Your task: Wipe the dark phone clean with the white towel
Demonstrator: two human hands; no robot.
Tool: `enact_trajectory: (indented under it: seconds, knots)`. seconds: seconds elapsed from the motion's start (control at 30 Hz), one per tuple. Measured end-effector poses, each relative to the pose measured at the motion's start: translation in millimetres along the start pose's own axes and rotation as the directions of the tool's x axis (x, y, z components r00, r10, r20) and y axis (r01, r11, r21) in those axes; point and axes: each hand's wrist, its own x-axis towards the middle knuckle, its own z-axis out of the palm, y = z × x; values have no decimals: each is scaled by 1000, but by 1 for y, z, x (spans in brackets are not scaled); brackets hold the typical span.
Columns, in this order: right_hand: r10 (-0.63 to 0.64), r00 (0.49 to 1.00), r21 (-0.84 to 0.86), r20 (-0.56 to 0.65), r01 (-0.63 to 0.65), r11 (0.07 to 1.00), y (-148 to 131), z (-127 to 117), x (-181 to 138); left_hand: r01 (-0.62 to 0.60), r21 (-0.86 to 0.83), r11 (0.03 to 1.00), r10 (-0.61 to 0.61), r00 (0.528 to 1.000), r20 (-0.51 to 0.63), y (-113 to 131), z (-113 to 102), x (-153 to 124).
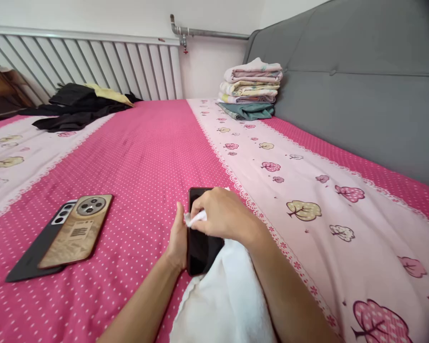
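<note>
A black phone point(200, 247) lies screen up on the pink dotted bedsheet point(146, 157). My left hand point(178, 238) presses against its left edge, thumb pointing up. My right hand point(221, 214) rests on top of the screen with its fingers pinched on a small white wipe point(195, 218). A white towel point(225, 295) lies between my forearms and covers the phone's near corner.
Two more phones lie to the left, a gold-backed one point(76, 231) stacked on a dark one point(32, 255). Black and yellow clothes point(78, 105) are heaped at the far left by a slatted rail. Folded blankets point(252, 88) are stacked against the grey headboard point(361, 95).
</note>
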Motion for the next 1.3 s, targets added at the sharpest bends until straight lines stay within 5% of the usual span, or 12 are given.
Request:
enact_trajectory:
  seconds: [0.17,0.37,0.6,0.7,0.8,0.93,1.07,1.3]
  knots:
    - [75,959,19,-273,-73,997,9,6,6,4,28,1000,-6,998,69,-2,-2,0]
    - [126,922,57,-365,-113,992,9,9,9,-10,31,999,6,992,123,-5,-7,0]
    - [51,995,88,-82,-44,995,4,4,1,6,39,999,-8,998,60,-4,-8,1]
    - [27,995,79,93,-35,996,-1,1,-3,14,63,998,-16,999,28,-4,-9,1]
    - [22,991,73,136,-32,997,-5,-1,-5,15,67,998,-17,999,43,-4,-8,1]
    - [90,994,64,-59,-86,994,-2,-4,-2,-30,53,998,23,992,125,-4,-5,-2]
    - [215,944,97,-250,-197,976,7,-7,1,-23,44,999,14,979,202,-5,-3,-4]
    - [326,872,171,-366,-281,944,16,-14,-2,-198,113,974,167,958,234,-7,-9,-5]
